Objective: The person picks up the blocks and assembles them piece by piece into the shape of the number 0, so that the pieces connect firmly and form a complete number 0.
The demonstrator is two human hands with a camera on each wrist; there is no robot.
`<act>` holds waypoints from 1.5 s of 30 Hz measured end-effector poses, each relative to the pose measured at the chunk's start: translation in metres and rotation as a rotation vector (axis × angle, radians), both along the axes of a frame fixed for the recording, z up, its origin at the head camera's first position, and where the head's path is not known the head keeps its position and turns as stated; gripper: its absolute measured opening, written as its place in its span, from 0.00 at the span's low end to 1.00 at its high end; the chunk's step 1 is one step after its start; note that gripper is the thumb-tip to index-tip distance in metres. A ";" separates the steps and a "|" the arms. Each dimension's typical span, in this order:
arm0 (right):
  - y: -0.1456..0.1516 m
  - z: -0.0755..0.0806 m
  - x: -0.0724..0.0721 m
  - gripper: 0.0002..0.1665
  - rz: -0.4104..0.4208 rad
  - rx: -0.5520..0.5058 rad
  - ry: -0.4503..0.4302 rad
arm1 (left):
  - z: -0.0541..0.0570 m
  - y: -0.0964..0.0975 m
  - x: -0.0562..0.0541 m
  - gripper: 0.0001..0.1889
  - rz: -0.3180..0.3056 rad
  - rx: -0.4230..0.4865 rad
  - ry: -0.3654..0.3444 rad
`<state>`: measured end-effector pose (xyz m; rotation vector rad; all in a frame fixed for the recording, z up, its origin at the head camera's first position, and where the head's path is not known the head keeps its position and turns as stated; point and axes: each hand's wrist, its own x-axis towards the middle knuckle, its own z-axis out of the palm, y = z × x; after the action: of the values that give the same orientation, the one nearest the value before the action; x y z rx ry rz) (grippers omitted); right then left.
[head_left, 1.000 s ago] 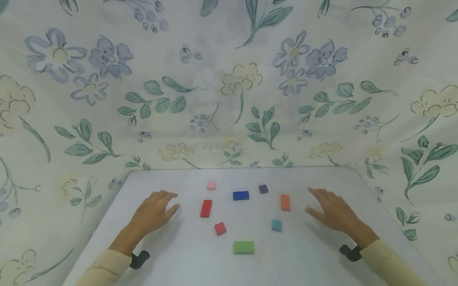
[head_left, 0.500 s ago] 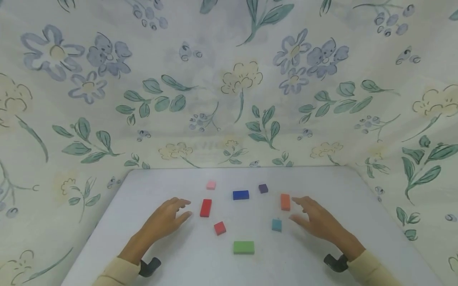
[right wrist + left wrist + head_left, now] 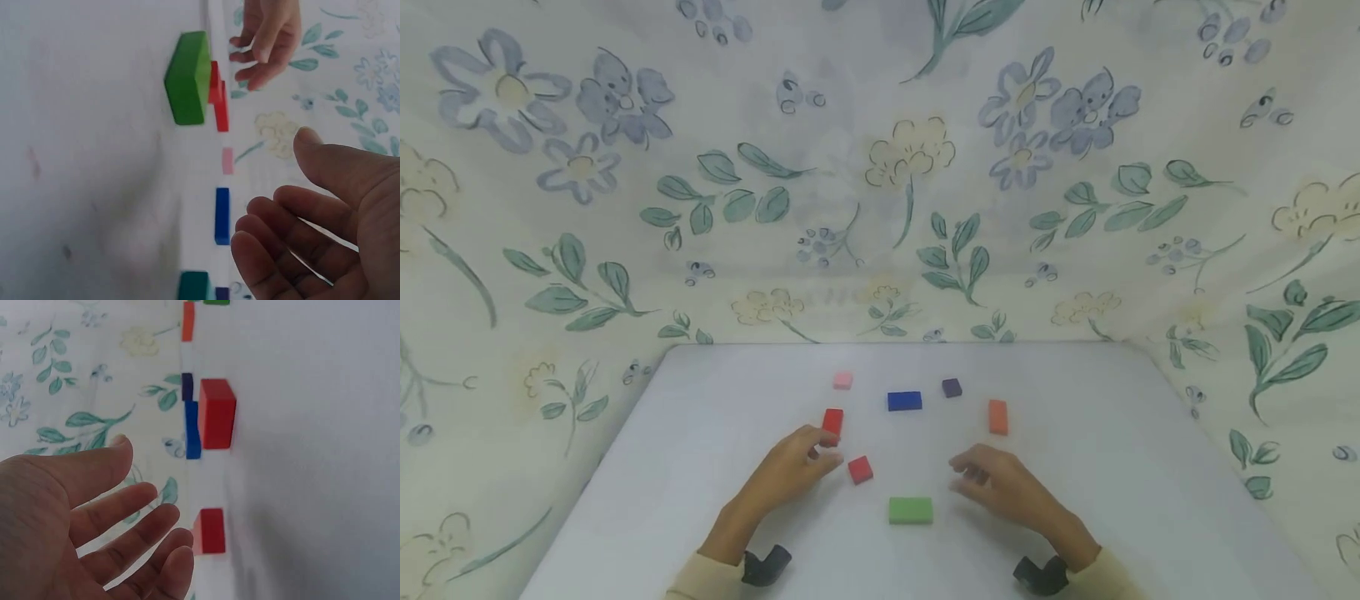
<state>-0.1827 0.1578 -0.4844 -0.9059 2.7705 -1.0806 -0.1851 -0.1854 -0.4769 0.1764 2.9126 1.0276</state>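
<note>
My left hand hovers beside a small red cube, its thumb and fingers apart with nothing between them. Its fingertips overlap the near end of a red rectangular block in the head view. Over the right half of the table is my right hand, fingers loosely bent and holding nothing. It hides a teal block from the head view; the right wrist view shows that block at the bottom edge. A green rectangular block lies between the two hands, nearer the front.
Farther back on the white table lie a pink cube, a blue rectangular block, a dark purple cube and an orange rectangular block. Flowered cloth hangs behind and along the sides.
Both hands have moved inward and toward the front, the left toward the red cube, the right from beyond the orange block to over the teal block. The blocks stay put.
</note>
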 end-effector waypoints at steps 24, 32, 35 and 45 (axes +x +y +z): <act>-0.019 -0.026 0.008 0.19 0.100 0.005 0.038 | -0.028 0.022 0.010 0.24 -0.005 0.048 0.027; -0.028 -0.035 0.014 0.26 0.099 0.011 0.024 | -0.037 0.022 0.014 0.23 0.048 0.051 0.074; -0.031 -0.040 0.014 0.26 0.075 0.033 0.058 | -0.038 0.022 0.013 0.22 0.049 0.067 0.106; -0.033 -0.046 0.016 0.23 0.069 0.047 0.081 | -0.045 0.021 0.015 0.22 0.039 0.082 0.132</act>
<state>-0.1665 0.1251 -0.5308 -1.0546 2.7924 -0.9857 -0.1702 -0.1646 -0.5216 0.1985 3.0038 1.1857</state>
